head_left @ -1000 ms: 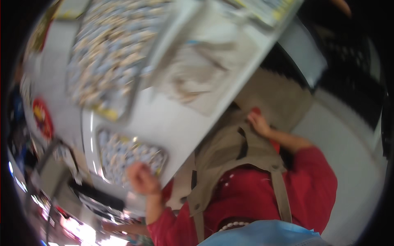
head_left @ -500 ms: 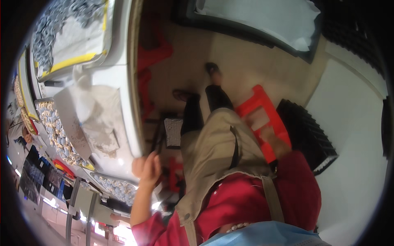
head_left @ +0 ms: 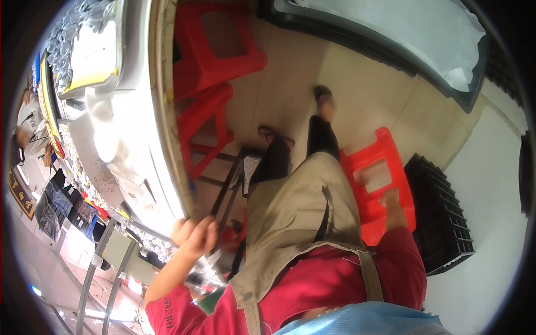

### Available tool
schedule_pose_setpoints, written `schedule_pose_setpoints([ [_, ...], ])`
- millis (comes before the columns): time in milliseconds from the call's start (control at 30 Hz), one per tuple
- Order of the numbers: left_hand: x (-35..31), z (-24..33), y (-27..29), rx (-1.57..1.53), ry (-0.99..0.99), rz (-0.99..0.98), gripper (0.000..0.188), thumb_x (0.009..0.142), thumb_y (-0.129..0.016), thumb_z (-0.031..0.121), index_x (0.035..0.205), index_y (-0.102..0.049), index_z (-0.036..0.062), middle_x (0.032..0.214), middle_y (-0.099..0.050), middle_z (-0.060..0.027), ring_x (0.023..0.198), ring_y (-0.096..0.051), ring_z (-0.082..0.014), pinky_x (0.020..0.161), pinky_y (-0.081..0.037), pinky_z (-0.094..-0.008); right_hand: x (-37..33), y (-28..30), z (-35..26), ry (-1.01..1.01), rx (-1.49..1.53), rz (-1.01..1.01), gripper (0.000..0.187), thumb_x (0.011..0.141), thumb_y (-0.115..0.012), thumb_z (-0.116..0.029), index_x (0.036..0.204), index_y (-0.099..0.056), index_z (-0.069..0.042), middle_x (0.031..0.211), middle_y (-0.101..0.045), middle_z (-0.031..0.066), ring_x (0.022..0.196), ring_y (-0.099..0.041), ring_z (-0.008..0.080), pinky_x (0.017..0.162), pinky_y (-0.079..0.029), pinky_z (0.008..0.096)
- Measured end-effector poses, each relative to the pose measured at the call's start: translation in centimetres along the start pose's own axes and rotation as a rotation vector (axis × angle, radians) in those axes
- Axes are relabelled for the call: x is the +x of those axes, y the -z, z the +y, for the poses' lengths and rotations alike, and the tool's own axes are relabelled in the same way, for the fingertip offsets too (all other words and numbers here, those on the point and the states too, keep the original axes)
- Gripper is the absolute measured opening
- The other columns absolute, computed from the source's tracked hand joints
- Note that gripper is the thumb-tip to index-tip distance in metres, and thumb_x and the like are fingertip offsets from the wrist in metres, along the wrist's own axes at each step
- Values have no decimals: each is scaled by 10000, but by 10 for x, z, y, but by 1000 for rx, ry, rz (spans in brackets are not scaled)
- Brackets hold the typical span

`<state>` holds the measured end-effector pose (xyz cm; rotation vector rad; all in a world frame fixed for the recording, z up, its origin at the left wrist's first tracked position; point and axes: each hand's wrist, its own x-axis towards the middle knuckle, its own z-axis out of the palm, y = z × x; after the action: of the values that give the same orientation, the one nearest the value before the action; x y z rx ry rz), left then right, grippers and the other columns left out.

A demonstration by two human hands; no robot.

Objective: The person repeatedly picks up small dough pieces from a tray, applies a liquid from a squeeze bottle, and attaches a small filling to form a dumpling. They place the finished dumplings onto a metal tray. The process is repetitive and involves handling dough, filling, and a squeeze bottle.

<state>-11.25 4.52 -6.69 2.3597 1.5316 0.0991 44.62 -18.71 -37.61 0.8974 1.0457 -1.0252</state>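
Left hand [head_left: 194,234]: fingers [head_left: 207,228] curled around rounded edge of pale, speckled surface [head_left: 146,167]. Right hand [head_left: 389,196]: fingers pressed on glossy red plastic stool [head_left: 373,167], grip unclear. Stool stood on tan floor [head_left: 290,72], beside ribbed black crate [head_left: 441,218].

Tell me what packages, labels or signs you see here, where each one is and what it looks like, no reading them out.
Tray of silvery packets: top left on the white table, yellow-edged, a pale sheet on top.
Row of small packets: along the table's far edge, multicoloured, blurred.
Dark sign: far left wall, brownish with gold marks.
No screen in view.
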Motion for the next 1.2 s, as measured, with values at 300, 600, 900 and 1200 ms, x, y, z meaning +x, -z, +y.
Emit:
schedule_pose_setpoints([
  [300, -4, -4, 11, -318, -42, 137, 199, 618, -671, 44, 812, -660, 86, 680, -555, -25, 546, -465, -184, 484, -346, -300, -31, 85, -89, 61, -112, 297, 454, 796, -512, -290, 1213, -553, -115, 1286, -495, 60, 1265, -352, 208, 1080, -118, 479],
  [600, -18, -19, 5, -515, 19, 365, 372, 584, -626, 42, 954, -644, 71, 918, -568, -80, 775, -528, -266, 657, -406, -345, -124, 340, -179, 198, -121, 552, 450, 807, -513, -273, 1223, -539, -101, 1281, -491, 99, 1227, -400, 228, 1039, -236, 477],
  [900, -46, -26, -33, -928, 345, 118, 249, 773, -615, 188, 953, -620, 15, 767, -604, -146, 634, -570, -318, 560, -441, -393, -137, 451, -172, 268, 56, 694, 433, 809, -511, -265, 1207, -544, -98, 1263, -499, 103, 1209, -412, 233, 1023, -250, 474],
  [1200, -23, -7, -12, -290, 182, 330, 284, 614, -636, 34, 895, -659, 63, 887, -583, -95, 784, -544, -261, 691, -417, -375, -131, 486, -150, 370, 196, 965, 416, 811, -509, -257, 1192, -549, -94, 1246, -507, 106, 1190, -424, 238, 1007, -263, 471],
])
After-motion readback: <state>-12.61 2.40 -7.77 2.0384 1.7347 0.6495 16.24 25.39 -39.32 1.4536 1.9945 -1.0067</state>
